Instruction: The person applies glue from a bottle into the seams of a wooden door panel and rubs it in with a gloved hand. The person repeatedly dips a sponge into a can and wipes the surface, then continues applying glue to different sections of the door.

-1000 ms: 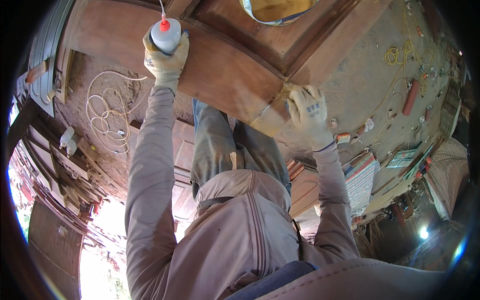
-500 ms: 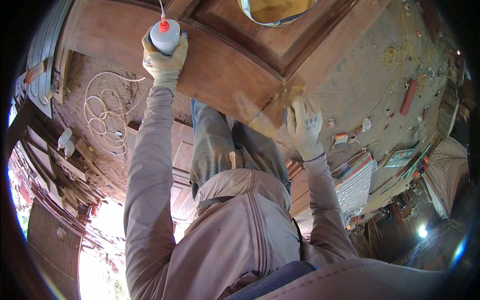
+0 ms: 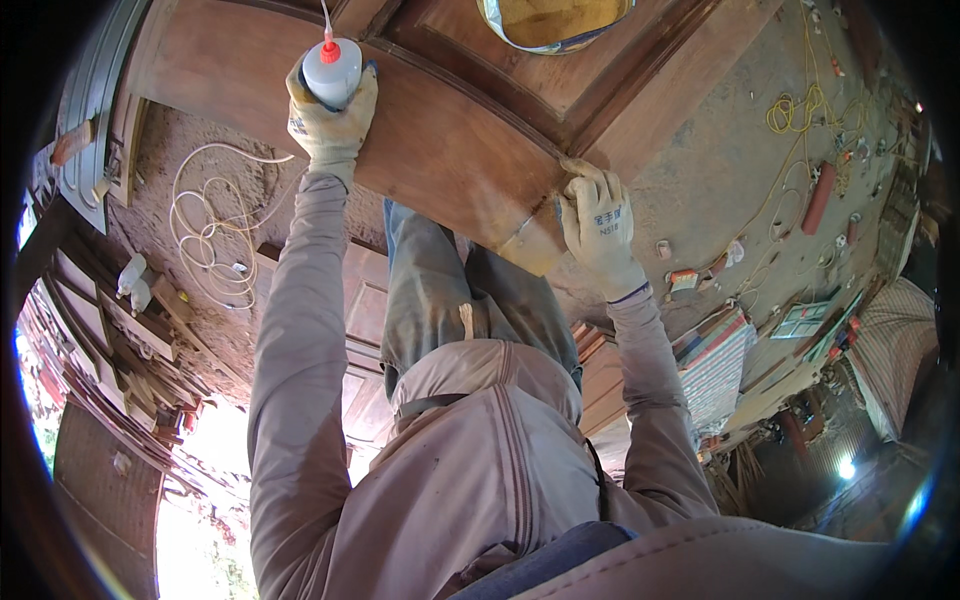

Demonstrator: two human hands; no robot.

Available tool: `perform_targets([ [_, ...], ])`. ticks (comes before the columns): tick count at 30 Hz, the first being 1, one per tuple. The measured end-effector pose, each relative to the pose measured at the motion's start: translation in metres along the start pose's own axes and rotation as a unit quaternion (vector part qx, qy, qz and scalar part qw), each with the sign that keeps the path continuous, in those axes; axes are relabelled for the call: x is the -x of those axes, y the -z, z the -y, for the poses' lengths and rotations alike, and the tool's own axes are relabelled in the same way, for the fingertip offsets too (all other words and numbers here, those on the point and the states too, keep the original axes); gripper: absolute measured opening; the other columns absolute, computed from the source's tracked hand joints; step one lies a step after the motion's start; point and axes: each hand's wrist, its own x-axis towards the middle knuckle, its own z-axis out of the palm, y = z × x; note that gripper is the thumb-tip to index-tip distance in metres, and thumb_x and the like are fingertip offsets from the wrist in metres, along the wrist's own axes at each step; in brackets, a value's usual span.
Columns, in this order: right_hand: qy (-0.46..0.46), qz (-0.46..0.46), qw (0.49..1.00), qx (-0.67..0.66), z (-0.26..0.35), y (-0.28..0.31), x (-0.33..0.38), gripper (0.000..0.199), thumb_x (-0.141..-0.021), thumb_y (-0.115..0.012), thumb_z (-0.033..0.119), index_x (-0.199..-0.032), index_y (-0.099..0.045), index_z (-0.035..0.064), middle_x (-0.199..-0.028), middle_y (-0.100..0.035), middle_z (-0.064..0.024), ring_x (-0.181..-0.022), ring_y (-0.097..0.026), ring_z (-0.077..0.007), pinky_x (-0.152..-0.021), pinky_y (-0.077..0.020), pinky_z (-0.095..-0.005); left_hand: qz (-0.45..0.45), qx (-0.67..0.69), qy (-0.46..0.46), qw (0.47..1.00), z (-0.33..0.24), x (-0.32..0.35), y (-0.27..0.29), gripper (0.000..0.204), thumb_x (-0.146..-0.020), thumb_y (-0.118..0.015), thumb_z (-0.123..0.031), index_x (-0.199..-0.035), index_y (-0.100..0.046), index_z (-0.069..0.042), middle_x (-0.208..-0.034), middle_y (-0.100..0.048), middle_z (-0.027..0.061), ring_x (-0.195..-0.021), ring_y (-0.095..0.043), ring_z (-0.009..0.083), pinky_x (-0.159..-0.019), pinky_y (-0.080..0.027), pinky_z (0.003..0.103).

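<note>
My left hand (image 3: 335, 125), in a pale work glove, is wrapped round a white squeeze bottle (image 3: 332, 78) with a red cap and thin clear nozzle. It holds the bottle over the left part of a brown panelled wooden door (image 3: 450, 150). My right hand (image 3: 598, 225), gloved too, is at the door's near right corner. Its index finger stretches out to the seam by the panel moulding, with the thumb apart and the other fingers partly bent. Nothing shows in it. Pale dust and a light streak mark the wood beside this hand.
An open bag of tan powder (image 3: 560, 22) rests on the door panel. On the dirt floor lie a coiled pale hose (image 3: 210, 225), a yellow cord (image 3: 795, 115) and a red cylinder (image 3: 818, 198). Stacked timber (image 3: 110, 340) is at left; a striped sheet (image 3: 715, 370) covers a pile at right.
My right hand has moved slightly up and left along the corner, from a blurred, curled pose to one with its index finger stretched out. The left hand and bottle have hardly moved.
</note>
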Motion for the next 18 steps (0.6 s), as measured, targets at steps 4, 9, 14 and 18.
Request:
perform_targets([
  [4, -0.004, 0.059, 0.989, 0.137, 0.003, 0.009, -0.007, 0.019, -0.086, -0.069, 0.017, -0.098, -0.057, 0.0099, -0.124, -0.065, -0.0077, -0.1, -0.057, -0.0279, -0.088, -0.0443, -0.0464, 0.001, -0.003, -0.003, 1.0, 0.004, 0.0, 0.0, 0.066, -0.071, -0.094, -0.026, -0.12, -0.058, -0.003, -0.105, -0.072, 0.0103, -0.092, -0.07, 0.0176, -0.083, -0.057, 0.033],
  [9, 0.007, -0.047, 0.976, 0.211, -0.005, 0.012, -0.012, 0.02, -0.086, -0.07, 0.021, -0.097, -0.057, 0.0102, -0.117, -0.065, -0.0063, -0.107, -0.056, -0.0253, -0.098, -0.0424, -0.0483, -0.003, -0.018, -0.015, 1.0, 0.004, 0.001, -0.001, 0.065, -0.071, -0.094, -0.026, -0.12, -0.058, -0.004, -0.105, -0.072, 0.0103, -0.092, -0.071, 0.0181, -0.082, -0.057, 0.033],
  [14, 0.026, 0.094, 0.989, 0.112, 0.006, 0.005, 0.025, 0.018, -0.086, -0.07, 0.018, -0.094, -0.057, 0.0088, -0.115, -0.066, -0.0108, -0.107, -0.059, -0.0305, -0.1, -0.0418, -0.0472, -0.002, -0.013, 0.001, 1.0, 0.004, 0.002, -0.001, 0.068, -0.07, -0.094, -0.029, -0.122, -0.057, -0.006, -0.106, -0.072, 0.0104, -0.093, -0.072, 0.0214, -0.082, -0.058, 0.035],
  [18, -0.033, 0.08, 0.996, 0.005, 0.007, 0.019, 0.038, 0.017, -0.085, -0.071, 0.016, -0.091, -0.057, 0.0089, -0.117, -0.066, -0.016, -0.107, -0.061, -0.0346, -0.101, -0.0422, -0.0473, -0.008, -0.01, -0.01, 1.0, -0.002, 0.0, 0.001, 0.067, -0.07, -0.095, -0.025, -0.121, -0.058, -0.003, -0.104, -0.072, 0.0102, -0.092, -0.071, 0.018, -0.082, -0.057, 0.033],
])
